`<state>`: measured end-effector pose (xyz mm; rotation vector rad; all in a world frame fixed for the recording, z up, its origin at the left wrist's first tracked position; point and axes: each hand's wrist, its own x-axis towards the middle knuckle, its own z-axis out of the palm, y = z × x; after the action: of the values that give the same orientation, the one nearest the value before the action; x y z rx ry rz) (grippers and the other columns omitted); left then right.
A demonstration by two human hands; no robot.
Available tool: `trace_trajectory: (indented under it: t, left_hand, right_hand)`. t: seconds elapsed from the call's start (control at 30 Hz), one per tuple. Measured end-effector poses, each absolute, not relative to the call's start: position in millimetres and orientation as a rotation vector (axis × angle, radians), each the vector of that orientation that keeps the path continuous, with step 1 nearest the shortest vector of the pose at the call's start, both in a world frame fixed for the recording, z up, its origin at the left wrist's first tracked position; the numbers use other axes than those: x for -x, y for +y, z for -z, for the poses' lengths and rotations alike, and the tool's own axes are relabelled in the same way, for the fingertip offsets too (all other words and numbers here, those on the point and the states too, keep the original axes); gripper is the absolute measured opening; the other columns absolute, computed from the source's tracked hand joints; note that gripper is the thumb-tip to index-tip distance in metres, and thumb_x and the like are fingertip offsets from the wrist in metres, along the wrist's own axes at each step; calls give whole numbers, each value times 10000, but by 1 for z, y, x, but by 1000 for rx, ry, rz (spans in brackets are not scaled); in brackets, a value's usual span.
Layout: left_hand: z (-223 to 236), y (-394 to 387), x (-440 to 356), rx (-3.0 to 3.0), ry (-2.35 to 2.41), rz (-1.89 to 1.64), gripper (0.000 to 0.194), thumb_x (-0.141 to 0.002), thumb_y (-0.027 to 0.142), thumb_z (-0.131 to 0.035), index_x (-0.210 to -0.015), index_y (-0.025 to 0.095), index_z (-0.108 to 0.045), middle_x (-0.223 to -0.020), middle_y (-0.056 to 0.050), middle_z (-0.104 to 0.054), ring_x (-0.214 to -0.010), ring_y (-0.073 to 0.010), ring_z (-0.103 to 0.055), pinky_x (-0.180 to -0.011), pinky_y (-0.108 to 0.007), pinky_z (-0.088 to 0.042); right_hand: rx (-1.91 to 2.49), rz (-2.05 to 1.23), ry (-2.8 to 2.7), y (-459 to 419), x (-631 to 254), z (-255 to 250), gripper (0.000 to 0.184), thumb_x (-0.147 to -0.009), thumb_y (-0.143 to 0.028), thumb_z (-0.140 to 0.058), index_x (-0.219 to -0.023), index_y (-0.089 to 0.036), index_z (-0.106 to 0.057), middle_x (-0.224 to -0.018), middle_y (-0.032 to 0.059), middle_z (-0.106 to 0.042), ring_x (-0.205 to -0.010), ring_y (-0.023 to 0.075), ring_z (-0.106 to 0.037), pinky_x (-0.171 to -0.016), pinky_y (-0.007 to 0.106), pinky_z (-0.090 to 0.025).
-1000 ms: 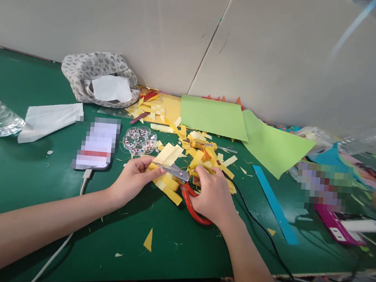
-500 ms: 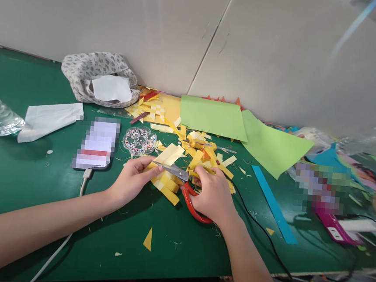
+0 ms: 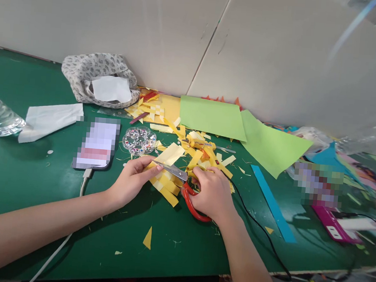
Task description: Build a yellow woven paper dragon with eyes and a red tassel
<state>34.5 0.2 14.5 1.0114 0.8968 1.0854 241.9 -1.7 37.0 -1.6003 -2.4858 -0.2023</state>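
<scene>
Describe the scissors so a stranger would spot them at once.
On the green table, look to the cluster of yellow paper pieces near the middle. At its near side, the right hand holds the scissors, silver blades pointing toward the left hand. Their glossy red handle sets them apart from the yellow paper around them.
</scene>
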Motion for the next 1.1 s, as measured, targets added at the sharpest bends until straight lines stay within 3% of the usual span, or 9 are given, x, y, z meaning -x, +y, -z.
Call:
trace_trajectory:
  t: [0.13, 0.3, 0.9, 1.1]
  left_hand:
    - [-15, -1, -34, -1031, 889, -1081, 202, -772, 358, -651, -842, 170, -674, -861, -36, -675, -793, -173, -598, -717, -255, -470]
    - [-15, -1, -33, -1067, 897, -1094, 195, -783, 363, -639, -792, 169, -649, -786, -14, -634, -767, -160, -582, -701, -246, -453]
    - [-16, -1, -34, -1071, 921, -1093, 239, -770, 405, -635, -790, 167, -643, -782, -21, -652, -781, -187, -599, -720, -280, -460]
    - [-19, -3, -33, -1056, 917, -1092, 248, -774, 416, -634, -796, 169, -652, -796, -21, -664, -764, -180, -604, -706, -271, -464]
  right_hand:
    - [1633, 298, -2483, -3, -241, -38, 207, -646, -398, -547, -646, -197, -494, -509, -6, -473, -511, 142, -382, -547, 265, -239]
    - [1603, 352, -2471, -4, -241, -37, 248, -668, -431, -522, -626, -187, -513, -483, 1, -450, -502, 136, -351, -543, 264, -210]
    - [1595, 341, -2444, -6, -240, -34, 234, -647, -417, -540, -609, -191, -494, -481, -6, -458, -507, 139, -381, -550, 268, -241]
    - [1576, 343, -2392, -5, -239, -34, 304, -669, -492, -540, -619, -194, -505, -471, -4, -460, -505, 147, -403, -533, 269, -253]
